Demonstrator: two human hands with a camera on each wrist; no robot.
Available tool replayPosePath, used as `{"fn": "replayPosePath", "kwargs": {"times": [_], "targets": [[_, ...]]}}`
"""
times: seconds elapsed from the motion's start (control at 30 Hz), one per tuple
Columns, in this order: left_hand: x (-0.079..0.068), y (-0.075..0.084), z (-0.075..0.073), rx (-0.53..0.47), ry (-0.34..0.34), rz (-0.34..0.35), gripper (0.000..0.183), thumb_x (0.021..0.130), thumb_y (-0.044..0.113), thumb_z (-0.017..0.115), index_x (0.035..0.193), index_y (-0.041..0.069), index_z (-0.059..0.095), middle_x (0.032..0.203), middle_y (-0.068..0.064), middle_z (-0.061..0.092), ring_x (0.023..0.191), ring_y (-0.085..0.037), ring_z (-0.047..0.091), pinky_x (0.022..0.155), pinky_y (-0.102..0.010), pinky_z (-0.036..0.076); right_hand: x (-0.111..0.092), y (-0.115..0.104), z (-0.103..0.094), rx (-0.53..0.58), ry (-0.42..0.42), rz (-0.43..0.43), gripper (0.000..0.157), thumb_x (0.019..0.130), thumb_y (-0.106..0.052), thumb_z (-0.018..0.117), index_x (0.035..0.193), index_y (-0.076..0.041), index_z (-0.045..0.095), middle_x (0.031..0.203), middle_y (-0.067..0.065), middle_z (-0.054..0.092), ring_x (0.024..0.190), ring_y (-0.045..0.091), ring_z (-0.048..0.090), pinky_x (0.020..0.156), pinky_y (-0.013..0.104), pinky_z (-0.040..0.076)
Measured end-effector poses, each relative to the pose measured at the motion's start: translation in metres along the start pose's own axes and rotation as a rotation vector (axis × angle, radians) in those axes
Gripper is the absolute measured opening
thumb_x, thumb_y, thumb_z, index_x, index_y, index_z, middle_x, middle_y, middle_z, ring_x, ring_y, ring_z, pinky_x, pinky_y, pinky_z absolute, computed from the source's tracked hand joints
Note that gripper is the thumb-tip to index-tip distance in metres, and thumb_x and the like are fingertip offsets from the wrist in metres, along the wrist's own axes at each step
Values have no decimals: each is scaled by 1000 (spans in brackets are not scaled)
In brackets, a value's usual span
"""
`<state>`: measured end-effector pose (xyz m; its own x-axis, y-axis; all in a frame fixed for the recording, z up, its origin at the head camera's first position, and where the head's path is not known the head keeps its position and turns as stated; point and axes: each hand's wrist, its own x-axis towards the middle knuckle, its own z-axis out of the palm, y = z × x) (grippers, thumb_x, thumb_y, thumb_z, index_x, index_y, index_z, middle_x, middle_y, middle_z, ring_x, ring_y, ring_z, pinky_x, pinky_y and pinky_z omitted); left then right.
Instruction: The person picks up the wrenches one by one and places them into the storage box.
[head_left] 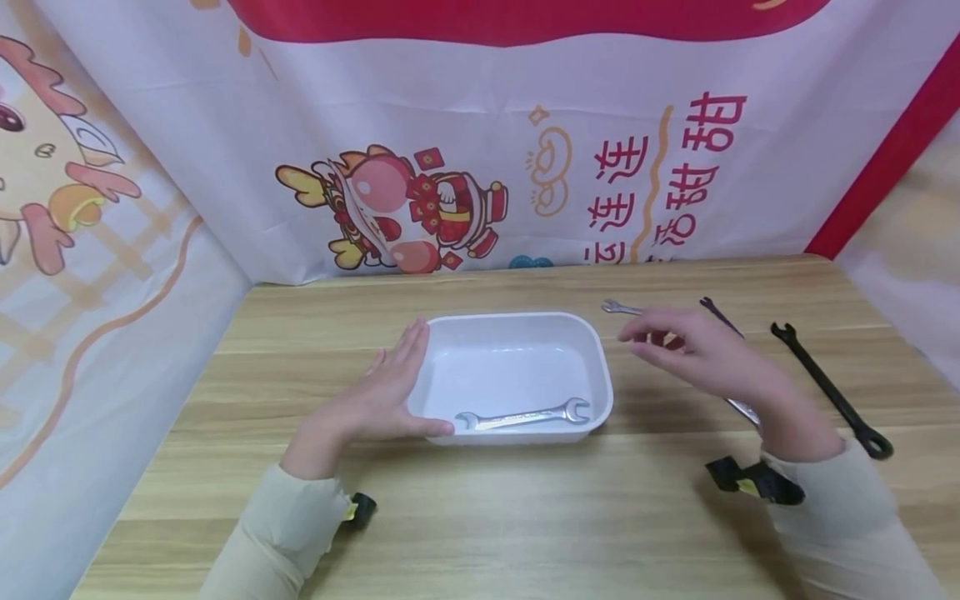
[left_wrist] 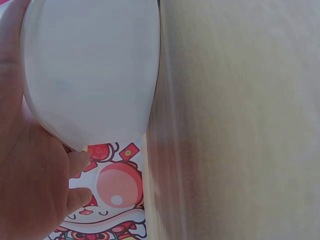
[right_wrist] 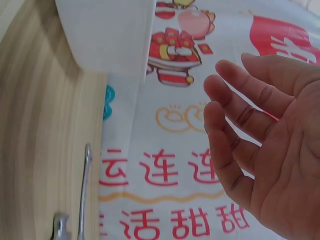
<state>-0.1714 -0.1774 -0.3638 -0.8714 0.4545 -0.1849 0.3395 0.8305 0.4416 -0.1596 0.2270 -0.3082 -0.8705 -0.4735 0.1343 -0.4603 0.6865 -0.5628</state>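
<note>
A white plastic box (head_left: 517, 367) stands on the table with a silver open-end wrench (head_left: 525, 417) lying along its near side. My left hand (head_left: 382, 392) rests spread against the box's left end, fingers straight along the rim and thumb on the near corner. In the left wrist view, the palm and fingers lie along the box wall (left_wrist: 95, 70). To the right of the box, my right hand (head_left: 697, 350) hovers with loosely bent fingers and an empty palm. Just behind it lies a small silver wrench (head_left: 618, 307); a darker wrench (head_left: 722, 315) is partly hidden by the hand.
A long black wrench (head_left: 825, 383) lies slanted at the table's right. A silver wrench end (head_left: 744, 410) shows below the right hand. Printed cloth (head_left: 465, 92) hangs upright behind the wooden table (head_left: 525, 517), with more cloth along the left and right sides.
</note>
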Motion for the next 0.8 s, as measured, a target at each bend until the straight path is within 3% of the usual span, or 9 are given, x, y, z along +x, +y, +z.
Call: {"fn": "replayPosePath", "kwargs": {"times": [0.37, 0.6, 0.8], "targets": [[0, 0, 1, -2, -1, -4, 137, 69, 71, 75, 159, 17, -13, 169, -1, -13, 156, -21, -8, 124, -59, 4, -18, 20, -16, -39, 67, 81, 21, 95, -18, 68, 116, -19, 71, 97, -2, 67, 88, 7, 55, 75, 21, 54], [0, 0, 2, -5, -2, -1, 137, 69, 71, 75, 159, 18, -13, 169, 0, -13, 156, -21, -9, 124, -59, 6, -25, 34, -20, -44, 122, 77, 20, 93, -14, 69, 113, -16, 71, 97, -2, 68, 85, 3, 53, 70, 17, 52], [0, 0, 1, -2, -7, -4, 136, 70, 71, 75, 159, 19, -14, 168, 1, -14, 156, -20, -9, 124, -59, 4, -32, 47, -25, 17, 171, 98, 19, 94, -11, 68, 112, -16, 72, 94, 2, 66, 83, 5, 54, 67, 16, 50]]}}
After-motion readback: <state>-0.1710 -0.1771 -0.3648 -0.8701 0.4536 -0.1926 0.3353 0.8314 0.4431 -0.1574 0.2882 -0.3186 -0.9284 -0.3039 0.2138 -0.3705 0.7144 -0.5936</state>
